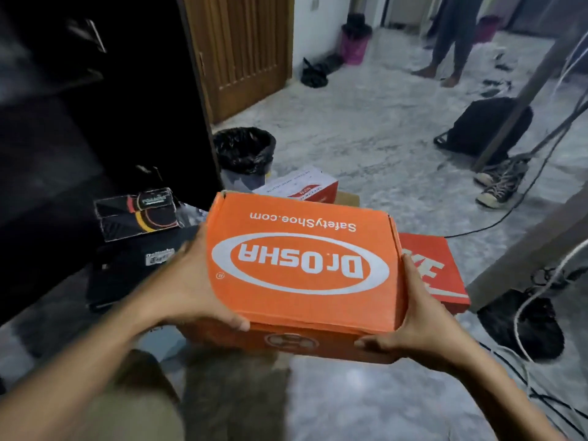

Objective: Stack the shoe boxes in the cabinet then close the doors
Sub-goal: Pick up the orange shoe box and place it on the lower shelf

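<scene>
Gripping the orange box (pixel 299 265), left hand (pixel 191 291) and right hand (pixel 416 326) clamp its ends; a red box (pixel 436 268) lies partly hidden behind it, the cabinet (pixel 79 122) beside it too dark to read.

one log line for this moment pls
stage: carrying | held: orange Dr.OSHA shoe box, lid shut | left hand on left side | right hand on right side | cabinet: open, left

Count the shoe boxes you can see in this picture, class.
5: an orange box held in both hands, a red box right of it, a red-and-white box behind, two black boxes left. Others may be hidden.
</scene>
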Tool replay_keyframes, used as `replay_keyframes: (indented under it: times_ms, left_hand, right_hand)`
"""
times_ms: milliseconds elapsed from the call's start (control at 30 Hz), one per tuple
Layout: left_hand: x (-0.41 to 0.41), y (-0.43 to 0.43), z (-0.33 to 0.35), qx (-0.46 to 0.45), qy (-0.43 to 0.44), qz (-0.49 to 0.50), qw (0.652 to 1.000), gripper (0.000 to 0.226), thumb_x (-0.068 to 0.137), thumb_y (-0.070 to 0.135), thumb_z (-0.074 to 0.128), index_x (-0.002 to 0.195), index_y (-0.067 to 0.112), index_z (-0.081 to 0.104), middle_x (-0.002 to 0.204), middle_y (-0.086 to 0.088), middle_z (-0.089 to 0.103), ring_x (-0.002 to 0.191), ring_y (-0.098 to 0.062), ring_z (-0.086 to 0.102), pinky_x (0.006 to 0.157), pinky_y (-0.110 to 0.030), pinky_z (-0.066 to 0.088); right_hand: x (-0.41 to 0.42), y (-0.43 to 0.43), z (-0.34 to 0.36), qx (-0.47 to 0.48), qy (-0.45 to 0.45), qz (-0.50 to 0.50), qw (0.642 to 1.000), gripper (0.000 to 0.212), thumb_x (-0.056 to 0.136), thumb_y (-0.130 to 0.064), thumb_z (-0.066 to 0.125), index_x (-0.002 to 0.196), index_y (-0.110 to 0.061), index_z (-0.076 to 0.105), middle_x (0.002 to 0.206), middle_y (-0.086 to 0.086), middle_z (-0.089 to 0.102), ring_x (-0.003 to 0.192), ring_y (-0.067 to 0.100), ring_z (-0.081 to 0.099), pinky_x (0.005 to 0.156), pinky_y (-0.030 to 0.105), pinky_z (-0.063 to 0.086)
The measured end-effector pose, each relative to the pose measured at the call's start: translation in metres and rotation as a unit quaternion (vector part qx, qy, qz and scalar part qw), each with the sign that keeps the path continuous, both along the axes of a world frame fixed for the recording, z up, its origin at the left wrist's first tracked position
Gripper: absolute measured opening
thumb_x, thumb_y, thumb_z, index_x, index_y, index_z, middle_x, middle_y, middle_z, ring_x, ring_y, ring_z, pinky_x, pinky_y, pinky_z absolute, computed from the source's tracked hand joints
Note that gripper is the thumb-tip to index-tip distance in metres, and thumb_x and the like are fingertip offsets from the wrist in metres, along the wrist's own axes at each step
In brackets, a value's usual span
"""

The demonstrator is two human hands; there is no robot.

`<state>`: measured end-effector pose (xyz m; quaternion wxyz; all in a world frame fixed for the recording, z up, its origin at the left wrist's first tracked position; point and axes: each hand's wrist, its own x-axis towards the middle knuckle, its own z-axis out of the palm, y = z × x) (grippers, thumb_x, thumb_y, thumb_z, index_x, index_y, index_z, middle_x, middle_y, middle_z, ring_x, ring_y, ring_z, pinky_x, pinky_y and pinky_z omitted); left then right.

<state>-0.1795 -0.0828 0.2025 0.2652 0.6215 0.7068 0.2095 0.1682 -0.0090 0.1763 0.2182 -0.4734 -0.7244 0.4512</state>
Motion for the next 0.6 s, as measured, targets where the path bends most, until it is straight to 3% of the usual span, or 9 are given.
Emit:
replay_keyframes:
  times_ms: [100, 133, 200, 267, 400, 500, 600]
  left_hand:
    - [-0.064, -0.004, 0.034, 0.035, -0.012, 0.052, 0.998, 0.158, 0.018, 0.065, 0.095, 0.149, 0.046, 0.01, 0.14, 0.021, 0.047, 0.132, -0.009, 0.046, 0.112, -0.044, 0.041]
    - [-0.089, -0.006, 0.043, 0.044, -0.007, 0.077, 0.996, 0.157, 0.016, 0.066, 0.095, 0.148, 0.046, 0.013, 0.138, 0.021, 0.048, 0.13, -0.009, 0.048, 0.111, -0.044, 0.042]
    - [-0.139, -0.013, 0.057, 0.063, -0.001, 0.123, 0.99, 0.156, 0.011, 0.067, 0.093, 0.146, 0.046, 0.018, 0.135, 0.021, 0.048, 0.129, -0.009, 0.049, 0.109, -0.044, 0.045]
    - [-0.184, -0.024, 0.07, 0.072, 0.002, 0.177, 0.982, 0.154, 0.009, 0.065, 0.093, 0.144, 0.044, 0.021, 0.132, 0.019, 0.049, 0.127, -0.011, 0.049, 0.108, -0.044, 0.046]
    - [-0.256, -0.055, 0.082, 0.055, -0.024, 0.284, 0.957, 0.156, 0.011, 0.061, 0.095, 0.145, 0.04, 0.019, 0.131, 0.014, 0.051, 0.124, -0.014, 0.051, 0.105, -0.044, 0.047]
    - [-0.291, -0.07, 0.081, 0.045, -0.051, 0.337, 0.939, 0.149, 0.014, 0.055, 0.098, 0.142, 0.039, 0.023, 0.13, 0.011, 0.053, 0.122, -0.017, 0.054, 0.104, -0.044, 0.049]
    - [-0.321, -0.076, 0.077, 0.031, -0.068, 0.371, 0.926, 0.159, 0.016, 0.054, 0.099, 0.15, 0.036, 0.016, 0.138, 0.006, 0.05, 0.129, -0.022, 0.05, 0.108, -0.047, 0.045]
  right_hand:
    - [-0.076, 0.043, 0.028, 0.066, 0.0, 0.065, 0.996, 0.136, 0.041, -0.036, 0.101, 0.141, -0.052, 0.01, 0.129, -0.032, 0.043, 0.104, -0.029, 0.048, 0.082, -0.006, 0.038]
    - [-0.105, 0.057, 0.036, 0.082, 0.002, 0.091, 0.992, 0.137, 0.037, -0.046, 0.099, 0.144, -0.046, 0.014, 0.134, -0.028, 0.045, 0.112, -0.022, 0.05, 0.092, 0.002, 0.041]
    - [-0.167, 0.079, 0.048, 0.118, 0.004, 0.141, 0.983, 0.139, 0.036, -0.058, 0.097, 0.149, -0.037, 0.018, 0.138, -0.018, 0.051, 0.122, -0.002, 0.055, 0.104, 0.031, 0.049]
    - [-0.229, 0.092, 0.065, 0.132, 0.013, 0.185, 0.974, 0.136, 0.04, -0.052, 0.098, 0.15, -0.033, 0.019, 0.136, -0.018, 0.05, 0.12, -0.002, 0.057, 0.101, 0.031, 0.052]
    - [-0.34, 0.096, 0.101, 0.129, 0.018, 0.274, 0.953, 0.12, 0.052, -0.033, 0.095, 0.145, -0.036, 0.02, 0.133, -0.021, 0.047, 0.112, -0.017, 0.054, 0.081, 0.006, 0.051]
    - [-0.397, 0.104, 0.112, 0.092, -0.002, 0.306, 0.948, 0.107, 0.061, -0.013, 0.093, 0.129, -0.041, 0.014, 0.118, -0.022, 0.048, 0.1, -0.003, 0.06, 0.065, 0.005, 0.051]
    - [-0.438, 0.116, 0.112, 0.088, -0.022, 0.329, 0.94, 0.102, 0.061, -0.013, 0.094, 0.13, -0.04, 0.024, 0.118, -0.016, 0.055, 0.102, 0.008, 0.064, 0.061, 0.012, 0.055]
